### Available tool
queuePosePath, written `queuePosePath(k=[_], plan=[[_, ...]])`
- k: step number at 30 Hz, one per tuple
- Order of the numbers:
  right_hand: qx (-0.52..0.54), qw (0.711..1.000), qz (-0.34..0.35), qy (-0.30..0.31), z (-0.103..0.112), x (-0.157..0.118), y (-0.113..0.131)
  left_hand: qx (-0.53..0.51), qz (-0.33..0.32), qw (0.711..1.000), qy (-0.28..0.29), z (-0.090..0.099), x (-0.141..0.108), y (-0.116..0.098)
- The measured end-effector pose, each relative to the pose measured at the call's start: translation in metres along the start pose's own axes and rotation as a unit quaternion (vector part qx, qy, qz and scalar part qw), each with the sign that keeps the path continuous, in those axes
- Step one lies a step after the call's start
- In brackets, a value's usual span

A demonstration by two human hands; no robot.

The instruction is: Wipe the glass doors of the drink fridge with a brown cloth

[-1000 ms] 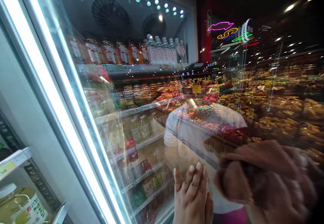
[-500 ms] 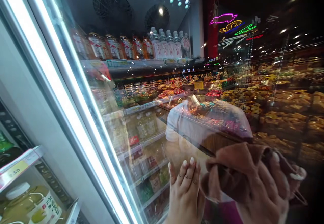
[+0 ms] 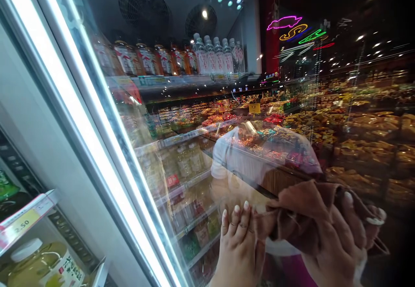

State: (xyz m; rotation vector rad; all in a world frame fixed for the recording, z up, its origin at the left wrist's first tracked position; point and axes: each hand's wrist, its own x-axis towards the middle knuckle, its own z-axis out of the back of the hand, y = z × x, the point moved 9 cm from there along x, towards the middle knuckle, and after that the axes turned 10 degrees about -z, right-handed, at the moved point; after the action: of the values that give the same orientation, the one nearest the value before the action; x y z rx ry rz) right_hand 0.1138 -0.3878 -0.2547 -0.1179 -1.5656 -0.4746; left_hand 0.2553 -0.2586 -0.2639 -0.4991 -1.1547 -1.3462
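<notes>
My left hand (image 3: 238,246) is at the bottom middle, its fingers stretched out flat toward the glass door (image 3: 240,192). To its right, my right hand (image 3: 340,239) presses a bunched brown cloth (image 3: 301,213) at the glass. The cloth's left edge reaches close to my left thumb; whether they touch is unclear. A thin light-coloured loop hangs from the cloth's right side. Reflections of a white shirt and of shop displays overlap the glass.
At left runs a bright light strip (image 3: 87,122) along the cooler's frame. Below it, a shelf edge with a price tag (image 3: 22,224) stands above a capped bottle of yellowish drink (image 3: 48,265). Behind the glass are amber bottles (image 3: 147,60) and clear bottles (image 3: 210,58) on a shelf.
My right hand and the cloth have shifted slightly left, and the cloth now reaches nearer my left hand. My left hand has moved slightly right, its fingers still stretched.
</notes>
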Motion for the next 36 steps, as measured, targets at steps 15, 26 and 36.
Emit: queuePosePath(k=[15, 26, 36], plan=[[0.091, 0.992, 0.035, 0.083, -0.042, -0.034, 0.013, 0.051, -0.02, 0.998, 0.01, -0.042, -0.01, 0.007], [0.086, 0.988, 0.064, 0.116, -0.074, -0.04, -0.004, 0.04, 0.001, 0.998, 0.045, -0.059, 0.005, 0.019], [0.096, 0.987, 0.078, 0.099, -0.093, -0.027, 0.027, 0.006, -0.011, 0.999, 0.033, -0.046, 0.009, 0.028]])
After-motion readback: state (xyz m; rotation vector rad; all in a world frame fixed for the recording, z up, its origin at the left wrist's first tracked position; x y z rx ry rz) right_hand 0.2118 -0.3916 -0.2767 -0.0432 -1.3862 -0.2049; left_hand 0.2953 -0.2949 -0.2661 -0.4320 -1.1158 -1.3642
